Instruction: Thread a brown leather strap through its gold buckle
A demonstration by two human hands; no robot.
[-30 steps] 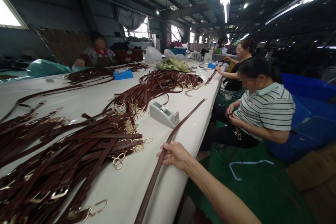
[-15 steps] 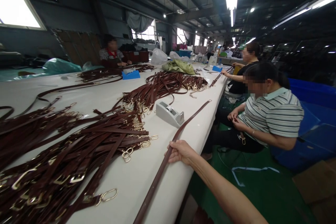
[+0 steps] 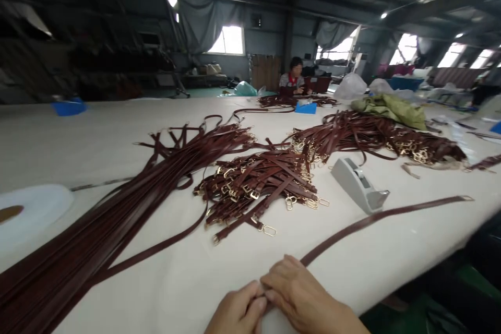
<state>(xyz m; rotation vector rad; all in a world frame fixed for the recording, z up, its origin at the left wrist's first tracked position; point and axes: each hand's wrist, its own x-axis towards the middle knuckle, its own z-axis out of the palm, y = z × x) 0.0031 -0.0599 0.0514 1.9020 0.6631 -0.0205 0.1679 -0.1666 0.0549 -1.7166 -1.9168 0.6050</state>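
— What's on the white surface?
— Brown strap piles, a tape dispenser, in a dim workshop.
— The hands?
— Left hand and right hand meet, pinching one strap end at the near edge.

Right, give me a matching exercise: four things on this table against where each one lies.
Things:
1. single brown strap
2. grey tape dispenser
3. olive cloth
4. blue tray

Places:
A. far side, near the seated person
B. runs right from both hands
C. far right, behind a strap heap
D. middle right, just beyond the single strap

Pairs: 1-B, 2-D, 3-C, 4-A
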